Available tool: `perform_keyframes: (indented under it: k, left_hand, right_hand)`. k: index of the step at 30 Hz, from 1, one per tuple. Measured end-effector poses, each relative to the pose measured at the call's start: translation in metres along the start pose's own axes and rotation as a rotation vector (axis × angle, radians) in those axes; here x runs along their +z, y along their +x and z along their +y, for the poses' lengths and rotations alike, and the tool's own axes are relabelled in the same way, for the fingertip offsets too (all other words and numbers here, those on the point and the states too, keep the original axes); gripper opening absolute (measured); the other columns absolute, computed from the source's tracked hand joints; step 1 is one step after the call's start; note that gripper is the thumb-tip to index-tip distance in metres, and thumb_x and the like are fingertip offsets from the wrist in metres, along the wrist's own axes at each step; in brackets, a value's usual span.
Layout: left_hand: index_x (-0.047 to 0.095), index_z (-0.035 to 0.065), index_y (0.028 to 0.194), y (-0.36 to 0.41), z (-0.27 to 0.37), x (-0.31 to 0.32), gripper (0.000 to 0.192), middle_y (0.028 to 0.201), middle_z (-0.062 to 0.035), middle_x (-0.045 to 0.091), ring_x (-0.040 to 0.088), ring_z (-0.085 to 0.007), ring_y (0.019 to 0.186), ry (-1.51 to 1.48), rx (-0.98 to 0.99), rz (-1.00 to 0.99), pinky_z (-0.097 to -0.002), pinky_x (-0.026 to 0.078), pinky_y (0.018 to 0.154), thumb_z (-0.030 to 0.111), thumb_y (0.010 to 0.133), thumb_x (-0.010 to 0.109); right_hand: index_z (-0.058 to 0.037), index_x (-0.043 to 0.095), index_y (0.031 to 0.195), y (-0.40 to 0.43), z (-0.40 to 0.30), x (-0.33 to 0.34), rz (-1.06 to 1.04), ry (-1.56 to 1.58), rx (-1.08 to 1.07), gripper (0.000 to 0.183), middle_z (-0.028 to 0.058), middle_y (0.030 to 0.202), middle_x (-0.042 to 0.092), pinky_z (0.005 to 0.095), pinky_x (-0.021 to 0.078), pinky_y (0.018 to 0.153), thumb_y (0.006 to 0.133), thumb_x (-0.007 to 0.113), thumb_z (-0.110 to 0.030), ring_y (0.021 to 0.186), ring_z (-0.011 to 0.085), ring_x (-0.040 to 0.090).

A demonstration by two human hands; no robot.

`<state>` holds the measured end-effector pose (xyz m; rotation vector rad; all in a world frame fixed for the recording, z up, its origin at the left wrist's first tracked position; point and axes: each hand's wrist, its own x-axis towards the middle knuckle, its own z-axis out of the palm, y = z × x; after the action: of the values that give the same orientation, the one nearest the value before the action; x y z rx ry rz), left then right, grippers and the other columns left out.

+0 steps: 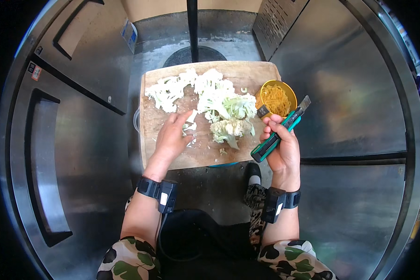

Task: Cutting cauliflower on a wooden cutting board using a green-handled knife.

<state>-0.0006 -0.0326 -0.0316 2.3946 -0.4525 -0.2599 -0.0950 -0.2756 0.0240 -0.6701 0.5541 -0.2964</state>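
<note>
On a wooden cutting board (266,71) lie cut cauliflower florets (166,91), spread along the far left and heaped at the middle. A larger cauliflower chunk (231,130) rests nearer me, its stem towards my body. My left hand (171,134) reaches over the board's left part, thumb and fingers apart. Its fingertips are at a small cauliflower piece (191,117); whether they touch it is unclear. In my right hand (283,145) is a green and black utility knife (276,136). Its blade is out and points up and right, off the board's right edge.
A yellow tin (294,94) of thin yellow strips stands at the board's right edge. Steel cabinets (87,147) flank me on both sides. Behind the board a dark upright pole (192,31) rises from a round base (210,54). Small cauliflower crumbs (223,151) dot the board.
</note>
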Motion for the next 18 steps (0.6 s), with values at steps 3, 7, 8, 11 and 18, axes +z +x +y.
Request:
perform_keyframes:
  k: [3, 7, 8, 11, 18]
  left_hand:
    - [0.054, 0.0131, 0.122, 0.000, -0.004, 0.005, 0.057, 0.105, -0.0077, 0.055, 0.056, -0.0246, 0.086, 0.006, 0.045, 0.011, -0.0338, 0.048, 0.077, 0.000, 0.069, 0.072]
    - [0.057, 0.0118, 0.117, 0.002, 0.002, 0.005, 0.048, 0.098, -0.0081, 0.057, 0.059, -0.0262, 0.088, -0.043, -0.021, -0.019, -0.0348, 0.048, 0.076, 0.001, 0.072, 0.070]
    - [0.057, 0.0118, 0.117, 0.002, 0.003, 0.003, 0.048, 0.098, -0.0081, 0.057, 0.059, -0.0262, 0.088, -0.042, -0.019, -0.021, -0.0348, 0.048, 0.076, 0.001, 0.072, 0.070]
    - [0.057, 0.0116, 0.116, 0.000, 0.003, -0.003, 0.048, 0.101, -0.0082, 0.056, 0.059, -0.0258, 0.087, -0.046, -0.054, 0.009, -0.0350, 0.048, 0.077, 0.005, 0.072, 0.072]
    - [0.058, 0.0107, 0.113, -0.003, 0.017, 0.001, 0.047, 0.107, -0.0094, 0.053, 0.056, -0.0281, 0.096, 0.099, 0.050, 0.060, -0.0371, 0.047, 0.082, 0.016, 0.070, 0.076]
  right_hand:
    - [-0.0022, 0.058, 0.096, 0.000, 0.001, 0.001, -0.001, -0.002, -0.002, 0.016, 0.0141, 0.090, 0.062, 0.0245, 0.0483, 0.060, 0.082, 0.060, 0.004, 0.070, 0.0146, 0.057]
    - [-0.0022, 0.058, 0.097, -0.002, -0.003, -0.003, -0.004, -0.006, -0.002, 0.016, 0.0141, 0.089, 0.062, 0.0243, 0.0482, 0.060, 0.082, 0.060, 0.004, 0.068, 0.0146, 0.057]
    - [-0.0022, 0.058, 0.097, -0.002, -0.005, -0.003, -0.002, -0.003, -0.003, 0.016, 0.0141, 0.089, 0.062, 0.0243, 0.0482, 0.060, 0.082, 0.060, 0.004, 0.068, 0.0146, 0.057]
    - [-0.0021, 0.058, 0.096, -0.002, -0.006, -0.006, 0.000, -0.021, -0.012, 0.015, 0.0140, 0.088, 0.063, 0.0243, 0.0482, 0.059, 0.082, 0.059, 0.004, 0.067, 0.0147, 0.058]
    - [-0.0030, 0.059, 0.094, -0.004, -0.013, -0.009, -0.004, -0.031, -0.043, 0.015, 0.0130, 0.087, 0.063, 0.0244, 0.0469, 0.058, 0.081, 0.059, 0.005, 0.066, 0.0139, 0.057]
